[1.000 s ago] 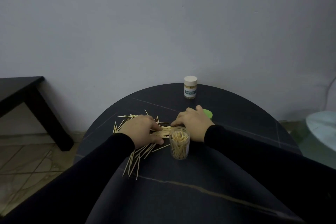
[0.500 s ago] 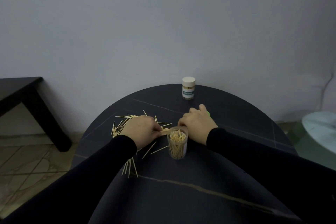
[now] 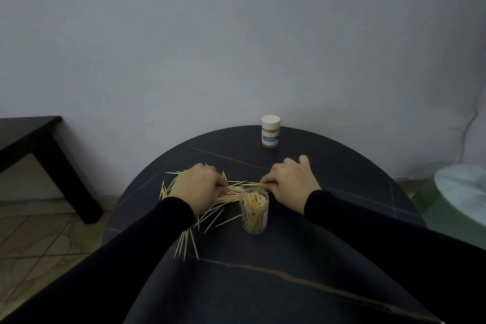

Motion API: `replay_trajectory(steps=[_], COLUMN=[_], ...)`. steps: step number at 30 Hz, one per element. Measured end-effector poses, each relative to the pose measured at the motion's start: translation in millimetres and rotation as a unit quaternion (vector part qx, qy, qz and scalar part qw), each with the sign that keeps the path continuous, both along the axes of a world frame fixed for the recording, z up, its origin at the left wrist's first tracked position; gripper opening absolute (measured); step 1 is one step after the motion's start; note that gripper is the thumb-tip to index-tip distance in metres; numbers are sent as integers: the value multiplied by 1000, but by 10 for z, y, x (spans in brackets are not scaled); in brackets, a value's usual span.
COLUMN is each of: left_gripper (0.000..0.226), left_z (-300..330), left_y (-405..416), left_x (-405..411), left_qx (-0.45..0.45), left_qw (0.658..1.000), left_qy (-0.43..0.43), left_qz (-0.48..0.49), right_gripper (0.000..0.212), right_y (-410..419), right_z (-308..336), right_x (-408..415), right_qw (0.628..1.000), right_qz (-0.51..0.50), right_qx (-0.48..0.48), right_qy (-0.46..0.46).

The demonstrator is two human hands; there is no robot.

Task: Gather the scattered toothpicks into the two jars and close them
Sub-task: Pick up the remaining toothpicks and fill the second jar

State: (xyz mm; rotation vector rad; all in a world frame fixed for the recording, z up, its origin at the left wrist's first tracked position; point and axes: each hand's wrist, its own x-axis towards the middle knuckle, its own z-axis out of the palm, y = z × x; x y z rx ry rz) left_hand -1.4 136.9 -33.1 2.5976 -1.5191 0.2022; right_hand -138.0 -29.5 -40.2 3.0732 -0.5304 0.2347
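Roughly halfway: 1 white-capped toothpick jar (image 3: pixel 271 131) stands closed beyond the open clear plastic jar (image 3: pixel 254 211), while both hands (image 3: pixel 197 188) (image 3: pixel 290 183) pinch a bundle from the pale wooden toothpicks (image 3: pixel 210 214) scattered left of it.

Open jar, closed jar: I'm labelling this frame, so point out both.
open jar (image 3: pixel 254 214), head view, clear side wall.
closed jar (image 3: pixel 270 137), head view, label on its front.

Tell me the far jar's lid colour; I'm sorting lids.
Cream-white lid, seen in the head view.

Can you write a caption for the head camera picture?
Both hands gather toothpicks behind an open jar; a closed jar stands farther back.
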Motion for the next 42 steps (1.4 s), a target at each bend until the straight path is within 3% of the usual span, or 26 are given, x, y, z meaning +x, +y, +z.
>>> replay_trajectory(steps=[13, 23, 26, 30, 32, 37, 42], left_gripper=[23, 10, 5, 8, 10, 8, 14], left_z=[-4, 38, 48, 102, 150, 284, 261], left_y=[27, 12, 28, 30, 26, 71, 89], left_x=[-65, -62, -64, -68, -100, -227, -284], left_qx=[-44, -145, -161, -188, -218, -298, -286], left_qw=[998, 966, 957, 946, 933, 864, 841], left_qy=[32, 208, 233, 256, 281, 405, 454], left_qz=[24, 58, 63, 57, 46, -18, -66], right_gripper=[25, 15, 5, 9, 6, 12, 10], right_y=[-25, -42, -28, -10, 3, 76, 111], right_z=[72, 105, 117, 145, 177, 311, 296], right_x=[-92, -108, -122, -119, -122, -179, -218], right_qw=[997, 957, 938, 923, 908, 857, 860], right_qz=[-32, -44, -36, -23, -6, 79, 133], right_qx=[51, 254, 313, 346, 369, 437, 445], right_qy=[-49, -130, -141, -166, -199, -260, -211])
